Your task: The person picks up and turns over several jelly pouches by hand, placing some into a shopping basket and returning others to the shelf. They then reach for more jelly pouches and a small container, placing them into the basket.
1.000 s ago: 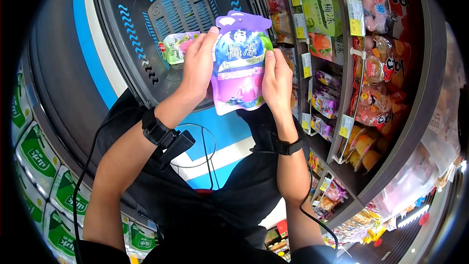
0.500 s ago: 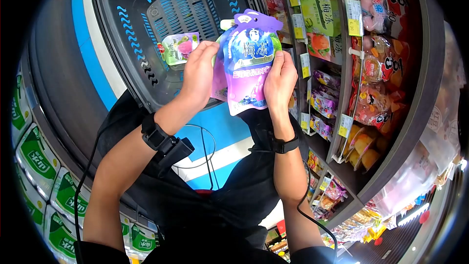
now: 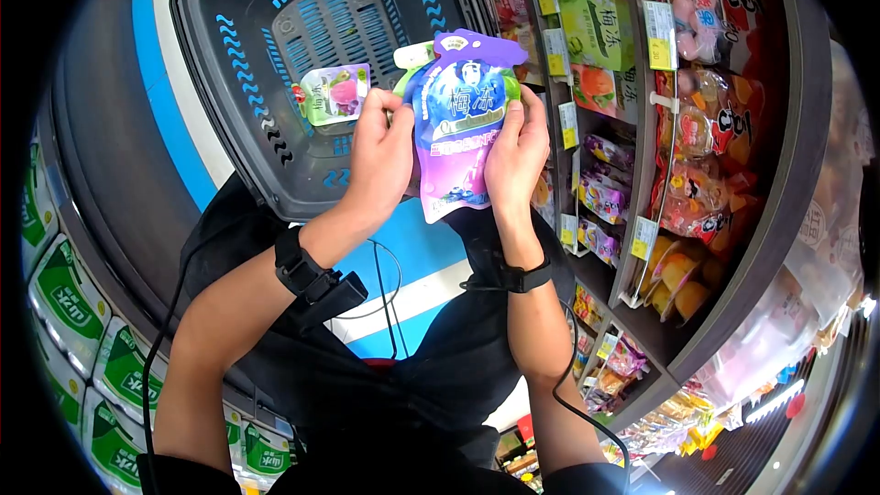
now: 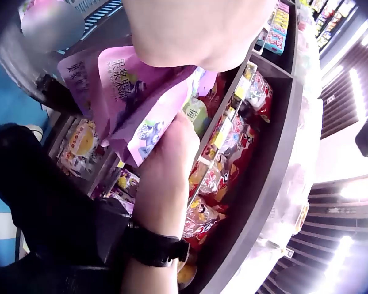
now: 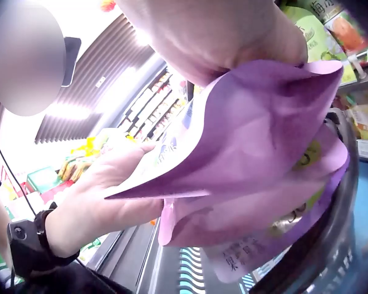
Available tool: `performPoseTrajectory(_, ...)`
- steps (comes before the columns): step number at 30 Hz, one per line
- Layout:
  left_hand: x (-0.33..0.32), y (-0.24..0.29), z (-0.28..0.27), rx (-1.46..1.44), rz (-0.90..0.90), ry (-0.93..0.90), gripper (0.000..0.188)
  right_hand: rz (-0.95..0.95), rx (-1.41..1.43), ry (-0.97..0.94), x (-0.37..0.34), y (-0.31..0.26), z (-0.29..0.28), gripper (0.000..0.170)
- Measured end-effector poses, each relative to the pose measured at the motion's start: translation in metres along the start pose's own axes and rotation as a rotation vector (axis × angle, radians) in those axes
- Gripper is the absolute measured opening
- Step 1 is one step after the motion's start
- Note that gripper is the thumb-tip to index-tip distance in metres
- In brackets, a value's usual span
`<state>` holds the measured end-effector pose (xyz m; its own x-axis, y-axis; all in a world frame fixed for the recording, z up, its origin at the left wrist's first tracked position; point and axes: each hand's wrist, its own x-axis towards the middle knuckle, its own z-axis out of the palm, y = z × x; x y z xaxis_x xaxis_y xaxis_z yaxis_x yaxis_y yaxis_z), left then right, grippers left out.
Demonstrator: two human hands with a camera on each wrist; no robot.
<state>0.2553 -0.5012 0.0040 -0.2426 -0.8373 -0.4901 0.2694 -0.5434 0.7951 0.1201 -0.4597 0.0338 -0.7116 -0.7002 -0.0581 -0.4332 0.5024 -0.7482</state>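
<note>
A purple and blue jelly pouch point(image 3: 463, 142) is held upright between both hands in the head view. My left hand point(image 3: 380, 156) pinches its left side with thumb and curled fingers. On the opposite side, my right hand point(image 3: 516, 156) grips the edge, thumb on the front. Behind the front pouch shows the pale green and white top of another pouch point(image 3: 414, 57). The left wrist view has the lower ends of at least two purple pouches point(image 4: 119, 92) fanned apart. From the right wrist view their folded bottoms point(image 5: 264, 135) are visible.
Beyond the hands stands a dark shopping basket point(image 3: 206, 64) with one pink and green pouch point(image 3: 335, 93) inside. Shelves of bagged snacks point(image 3: 706, 119) with price tags point(image 3: 658, 35) line the right. Green and white packs point(image 3: 73, 289) lie at the left. Cables point(image 3: 151, 357) run along both arms.
The front pouch has shifted slightly right, revealing more of a pouch behind it. My left hand has slid down and inward along the pouches. The pouch in the basket stays put.
</note>
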Motion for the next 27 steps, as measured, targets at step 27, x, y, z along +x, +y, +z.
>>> performPoseTrajectory(27,-0.006,0.025,0.010,0.039,0.018,-0.092,0.023,0.160,-0.031,-0.006,0.004,0.013,0.000,0.029)
